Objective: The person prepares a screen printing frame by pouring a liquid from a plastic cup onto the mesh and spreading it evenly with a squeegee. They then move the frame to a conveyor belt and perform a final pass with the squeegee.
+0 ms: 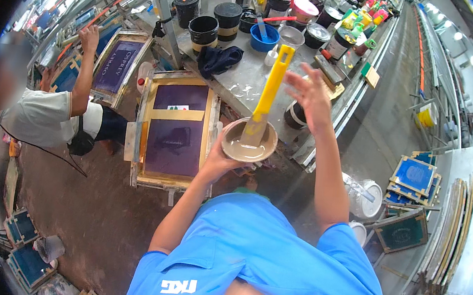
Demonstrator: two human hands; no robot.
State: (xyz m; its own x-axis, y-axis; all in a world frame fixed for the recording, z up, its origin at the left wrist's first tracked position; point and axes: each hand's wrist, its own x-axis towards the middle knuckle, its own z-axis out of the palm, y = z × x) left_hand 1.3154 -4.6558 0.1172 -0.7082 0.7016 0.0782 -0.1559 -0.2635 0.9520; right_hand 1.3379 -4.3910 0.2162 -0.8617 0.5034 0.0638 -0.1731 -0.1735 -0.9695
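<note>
- The left hand (216, 160) is curled round the outer side of a cup (272, 141), gripping it in front of the blue-shirted torso; the cup's mouth faces up toward the camera
- In the cup lies a glossy grey-brown liquid (253, 152); a yellow spatula (271, 88) stands in it, blade down inside the cup, handle rising and leaning slightly to the right
- The right hand (314, 98) is spread wide, fingers apart, just beside the upper handle; it appears to hold nothing, and I cannot tell whether a fingertip touches the handle
- Beyond the hands is a grey table (241, 90); on it sit a dark crumpled cloth (219, 60), a blue bowl (263, 45) with a tool leaning in it, and several black tubs (227, 18)
- Left of the cup, and apart from it, is a wooden-framed screen (174, 149) with dark purple mesh, crossed by a tan strip
- Farther left, a co-worker (43, 118) in a pale shirt raises an arm near a second framed screen (119, 66)
- To the right, past the right forearm, stand a white bucket (364, 202), a pile of blue screens (414, 176) and upright boards (447, 239)
</note>
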